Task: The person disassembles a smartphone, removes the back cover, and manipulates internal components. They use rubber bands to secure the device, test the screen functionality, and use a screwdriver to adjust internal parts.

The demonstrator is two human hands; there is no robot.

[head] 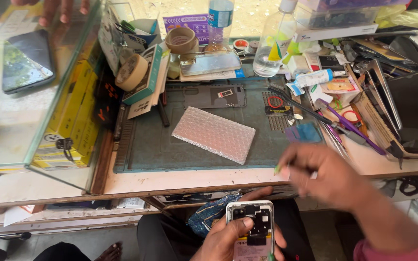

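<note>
My left hand grips an opened white smartphone with its back cover removed, fingers wrapped around its left edge and the thumb pressed flat on the black shield plate near the camera module; the phone sits low in front of me, below the front edge of the workbench and above my lap. My right hand hovers over the front right edge of the bench, blurred, with the fingers curled together and pinched on a small light-coloured object with a green tip; what this object is I cannot tell. Just behind my left hand, a blue patterned cloth hangs below the bench edge. On the bench lies a dark green rubber work mat, and at its centre rests a flat rectangular piece of silver bubble wrap, set at an angle. Behind it on the mat lies a dark grey phone frame. To the right of the mat lie purple-handled tweezers among other tools. At the rear stand two rolls of tan tape and a clear plastic bottle. At the left stands a glass display case with a dark smartphone lying on top, and another person's fingers rest at its far edge.
</note>
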